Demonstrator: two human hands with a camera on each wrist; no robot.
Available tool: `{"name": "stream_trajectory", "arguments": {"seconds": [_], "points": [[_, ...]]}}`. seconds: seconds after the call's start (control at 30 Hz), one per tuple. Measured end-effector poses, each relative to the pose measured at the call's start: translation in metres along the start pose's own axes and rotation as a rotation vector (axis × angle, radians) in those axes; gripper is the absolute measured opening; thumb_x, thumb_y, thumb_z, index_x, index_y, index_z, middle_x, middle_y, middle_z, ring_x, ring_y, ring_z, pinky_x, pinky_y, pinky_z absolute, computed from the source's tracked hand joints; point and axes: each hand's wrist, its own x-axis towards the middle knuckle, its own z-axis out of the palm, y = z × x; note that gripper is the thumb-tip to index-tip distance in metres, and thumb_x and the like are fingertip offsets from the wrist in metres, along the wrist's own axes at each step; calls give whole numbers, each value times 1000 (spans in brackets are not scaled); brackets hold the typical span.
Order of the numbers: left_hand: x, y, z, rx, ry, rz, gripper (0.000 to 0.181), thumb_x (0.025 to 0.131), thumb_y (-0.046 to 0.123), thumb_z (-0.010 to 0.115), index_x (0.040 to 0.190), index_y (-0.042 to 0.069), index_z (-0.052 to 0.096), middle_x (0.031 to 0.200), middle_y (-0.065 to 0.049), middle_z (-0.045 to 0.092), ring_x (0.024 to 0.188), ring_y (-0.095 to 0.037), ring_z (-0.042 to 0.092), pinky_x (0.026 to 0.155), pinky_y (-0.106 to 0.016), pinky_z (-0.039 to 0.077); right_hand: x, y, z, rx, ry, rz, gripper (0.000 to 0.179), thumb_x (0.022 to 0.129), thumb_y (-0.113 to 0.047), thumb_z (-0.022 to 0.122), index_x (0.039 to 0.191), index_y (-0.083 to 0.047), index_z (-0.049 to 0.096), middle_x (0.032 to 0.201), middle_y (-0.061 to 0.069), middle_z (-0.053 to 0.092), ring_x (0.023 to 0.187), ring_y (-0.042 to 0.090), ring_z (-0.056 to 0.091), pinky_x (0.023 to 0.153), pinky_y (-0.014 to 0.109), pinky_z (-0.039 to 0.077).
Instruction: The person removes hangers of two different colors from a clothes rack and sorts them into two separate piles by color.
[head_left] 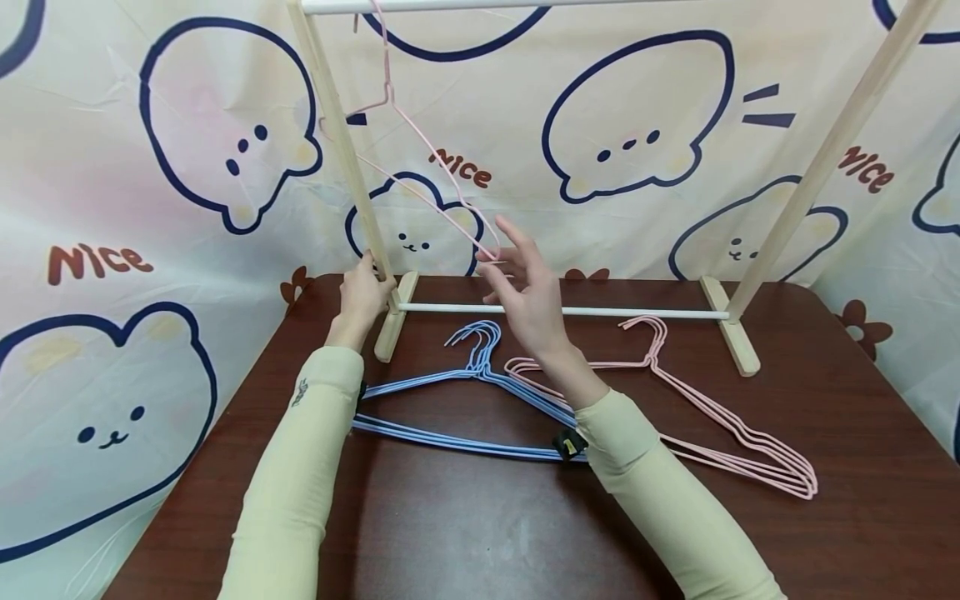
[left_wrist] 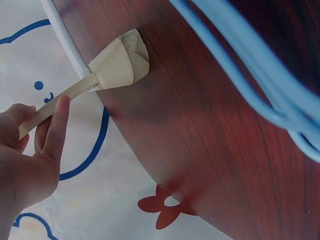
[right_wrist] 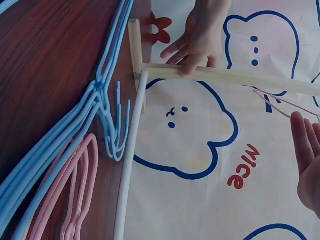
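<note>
A pink wire hanger (head_left: 437, 154) hangs by its hook from the upper white rod of a wooden rack, its lower corner slanting down toward me. My right hand (head_left: 534, 304) is raised at that corner, thumb and forefinger spread around it; firm contact is not clear. In the right wrist view the right hand's fingers (right_wrist: 303, 145) look fairly straight beside the hanger's wire. Low on the rack's left post (left_wrist: 75, 91), my left hand (left_wrist: 32, 162) grips the wood, one finger lying along its near side. Blue hangers (head_left: 465, 450) lie stacked on the table in front.
Several pink hangers (head_left: 738, 421) lie to the right, partly under the blue ones. A lower white bar (head_left: 637, 312) joins the rack's wooden feet (head_left: 731, 333). The right post (head_left: 825, 167) leans outward in view. A printed cloth (head_left: 630, 108) stands behind the brown table (head_left: 465, 533).
</note>
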Motion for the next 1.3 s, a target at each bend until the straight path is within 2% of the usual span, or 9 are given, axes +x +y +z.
{"name": "stream_trajectory", "arguments": {"seconds": [0.2, 0.37, 0.63, 0.83, 1.13, 1.3], "points": [[2, -1, 1, 0, 3, -1, 46, 99, 13, 54, 143, 9, 42, 123, -24, 63, 101, -40, 69, 72, -41, 62, 3, -1, 0, 16, 23, -4, 50, 98, -6, 60, 145, -18, 49, 108, 16, 70, 90, 20, 72, 63, 31, 61], [0, 1, 0, 0, 0, 9, 48, 99, 13, 54, 145, 9, 41, 124, -25, 62, 102, -41, 69, 72, -41, 62, 4, -4, -5, -15, 44, -32, 49, 99, -7, 59, 145, -18, 50, 108, 15, 71, 89, 20, 73, 62, 33, 61], [1, -1, 1, -3, -4, -1, 49, 99, 13, 55, 146, 10, 41, 124, -24, 62, 102, -40, 69, 72, -42, 62, 8, -5, -8, 3, 87, -40, 46, 99, -6, 58, 144, -14, 52, 108, 22, 70, 94, 30, 74, 64, 29, 61], [1, -1, 2, -9, -6, 0, 49, 99, 14, 54, 146, 11, 40, 125, -24, 62, 102, -40, 69, 72, -41, 62, 11, -8, -7, 39, 151, -62, 43, 98, -3, 59, 140, -8, 55, 103, 20, 70, 95, 30, 73, 64, 31, 61], [2, -2, 2, -10, -2, 4, 47, 99, 14, 55, 144, 10, 42, 124, -24, 62, 101, -40, 69, 71, -41, 62, 13, -12, -10, 72, 229, -34, 41, 99, -5, 58, 140, -10, 55, 105, 20, 70, 97, 23, 73, 73, 33, 62], [2, -2, 2, -4, 3, 8, 46, 98, 13, 56, 143, 9, 43, 123, -24, 63, 100, -40, 69, 71, -42, 62, 15, -13, -11, 8, 215, -66, 39, 99, -4, 58, 137, -8, 56, 101, 19, 70, 94, 26, 73, 71, 30, 62]]}}
